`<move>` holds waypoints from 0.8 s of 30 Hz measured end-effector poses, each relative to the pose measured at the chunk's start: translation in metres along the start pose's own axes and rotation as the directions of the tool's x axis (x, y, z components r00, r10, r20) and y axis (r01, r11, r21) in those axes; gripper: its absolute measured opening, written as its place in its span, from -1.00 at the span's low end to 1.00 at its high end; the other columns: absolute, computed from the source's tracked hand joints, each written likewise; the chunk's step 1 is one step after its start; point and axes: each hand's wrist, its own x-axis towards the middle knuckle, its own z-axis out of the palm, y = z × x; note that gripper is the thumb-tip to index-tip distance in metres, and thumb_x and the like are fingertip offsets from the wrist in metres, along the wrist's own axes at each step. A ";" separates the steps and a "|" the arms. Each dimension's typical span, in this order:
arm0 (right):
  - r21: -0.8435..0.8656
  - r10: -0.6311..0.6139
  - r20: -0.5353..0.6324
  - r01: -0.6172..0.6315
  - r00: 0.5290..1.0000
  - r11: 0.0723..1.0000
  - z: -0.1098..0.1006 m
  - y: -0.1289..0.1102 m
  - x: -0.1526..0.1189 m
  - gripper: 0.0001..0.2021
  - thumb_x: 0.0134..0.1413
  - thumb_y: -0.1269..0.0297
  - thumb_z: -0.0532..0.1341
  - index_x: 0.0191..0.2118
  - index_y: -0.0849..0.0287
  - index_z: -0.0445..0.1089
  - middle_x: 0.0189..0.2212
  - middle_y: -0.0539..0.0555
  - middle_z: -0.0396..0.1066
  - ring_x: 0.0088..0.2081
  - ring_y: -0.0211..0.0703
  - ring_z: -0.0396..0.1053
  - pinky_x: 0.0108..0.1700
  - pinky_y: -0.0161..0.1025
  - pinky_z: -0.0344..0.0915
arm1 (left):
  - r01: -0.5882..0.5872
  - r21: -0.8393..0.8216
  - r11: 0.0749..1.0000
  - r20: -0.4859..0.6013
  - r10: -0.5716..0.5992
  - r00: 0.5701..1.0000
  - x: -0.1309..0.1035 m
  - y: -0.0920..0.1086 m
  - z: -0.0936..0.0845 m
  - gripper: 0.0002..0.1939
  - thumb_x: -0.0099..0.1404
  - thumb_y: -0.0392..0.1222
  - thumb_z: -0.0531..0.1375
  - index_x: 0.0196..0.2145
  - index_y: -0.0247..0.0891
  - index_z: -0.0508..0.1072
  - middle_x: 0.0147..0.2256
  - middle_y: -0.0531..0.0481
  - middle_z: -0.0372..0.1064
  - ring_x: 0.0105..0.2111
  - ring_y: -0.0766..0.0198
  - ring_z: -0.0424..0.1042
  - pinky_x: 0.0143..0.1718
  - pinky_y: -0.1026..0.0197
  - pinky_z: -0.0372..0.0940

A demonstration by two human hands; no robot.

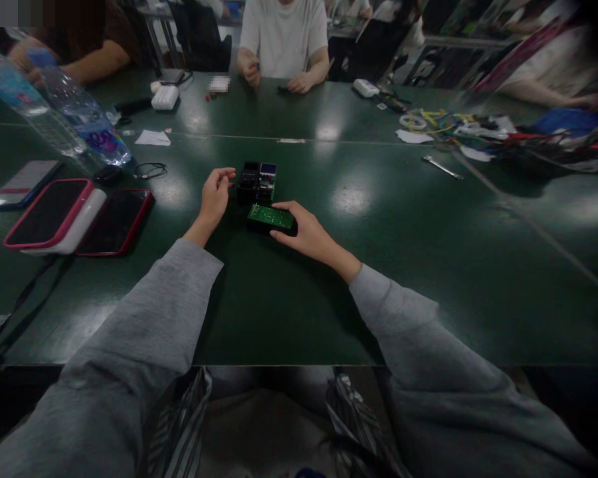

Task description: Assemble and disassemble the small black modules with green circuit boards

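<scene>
My right hand [309, 232] grips one end of a black housing with a green circuit board [269, 216] in its top, thumb on the near side and fingers on the far side. My left hand [215, 192] is beside it to the left, fingers curled in towards the thumb; whatever they may hold is too small to make out. Just beyond the board, right of my left fingertips, sit a black plastic case [248, 182] and an electronic module [268, 180] with a small dark screen and exposed parts.
Phones [117, 222] lie at the left, with two water bottles [92, 126] behind them. A thin cable loop [151, 170] is nearby. At the right are a wrench [442, 167] and a heap of wires [518, 136]. Across the green table [403, 232] sits a person [283, 43].
</scene>
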 end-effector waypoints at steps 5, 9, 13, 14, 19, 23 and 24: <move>0.130 -0.007 0.077 -0.003 0.997 0.991 0.000 -0.012 0.001 -0.49 0.18 0.02 0.29 0.18 0.07 0.31 0.11 0.16 0.36 0.12 0.06 0.36 0.17 0.08 0.31 | 0.000 0.007 1.000 0.008 0.000 1.000 -0.001 0.001 0.000 -0.80 0.43 -0.28 0.04 -0.15 -0.15 0.47 -0.11 -0.05 0.51 -0.11 0.22 0.49 -0.06 0.14 0.42; 0.242 0.042 0.015 -0.044 0.999 0.969 0.000 -0.017 0.005 -0.58 0.35 -0.10 0.07 0.09 0.06 0.40 0.03 0.12 0.44 0.07 -0.02 0.39 0.15 0.02 0.33 | 0.001 0.019 1.000 0.021 -0.001 1.000 -0.001 0.002 0.000 -0.78 0.41 -0.32 0.05 -0.14 -0.17 0.48 -0.12 -0.05 0.51 -0.09 0.22 0.49 -0.04 0.13 0.41; 0.084 0.038 -0.260 -0.017 0.965 0.996 -0.004 0.004 0.011 -0.51 0.36 -0.18 0.01 0.14 0.03 0.36 0.11 0.15 0.37 0.17 0.01 0.30 0.23 0.10 0.23 | -0.032 0.057 0.998 0.057 0.029 0.998 -0.002 0.001 0.001 -0.82 0.38 -0.28 0.11 -0.14 -0.18 0.49 -0.14 -0.03 0.52 -0.13 0.23 0.49 -0.01 0.12 0.38; 0.033 0.026 -0.270 -0.018 0.962 0.999 -0.005 0.009 0.012 -0.49 0.36 -0.20 -0.01 0.17 0.01 0.33 0.17 0.14 0.33 0.23 0.03 0.24 0.28 0.13 0.17 | -0.043 0.063 0.997 0.074 0.038 0.997 -0.002 0.001 0.001 -0.83 0.38 -0.26 0.13 -0.13 -0.17 0.50 -0.14 -0.02 0.52 -0.14 0.24 0.49 -0.01 0.12 0.38; -0.113 0.056 -0.105 -0.068 0.993 0.991 -0.001 0.018 0.015 -0.45 0.41 -0.18 -0.18 0.31 -0.11 0.20 0.37 0.02 0.10 0.38 0.01 0.03 0.37 0.22 -0.01 | -0.113 0.097 0.989 0.124 0.100 0.987 -0.002 0.002 0.000 -0.82 0.34 -0.17 0.19 -0.13 -0.18 0.54 -0.11 -0.05 0.52 -0.13 0.21 0.48 -0.03 0.09 0.39; -0.142 0.077 -0.043 -0.082 0.996 0.986 0.003 0.017 0.015 -0.49 0.43 -0.12 -0.18 0.36 -0.19 0.13 0.40 -0.08 0.04 0.38 0.01 0.02 0.36 0.25 0.03 | -0.138 0.134 0.981 0.153 0.117 0.981 -0.004 0.005 -0.002 -0.84 0.33 -0.13 0.21 -0.20 -0.17 0.57 -0.14 -0.05 0.53 -0.11 0.19 0.48 -0.01 0.07 0.38; -0.139 0.084 -0.034 -0.088 0.996 0.986 0.004 0.018 0.015 -0.49 0.43 -0.10 -0.17 0.36 -0.21 0.12 0.40 -0.09 0.05 0.37 0.00 0.03 0.35 0.25 0.04 | -0.139 0.134 0.981 0.165 0.116 0.980 -0.004 0.005 -0.002 -0.84 0.33 -0.13 0.21 -0.20 -0.16 0.57 -0.14 -0.05 0.54 -0.12 0.19 0.48 -0.01 0.07 0.38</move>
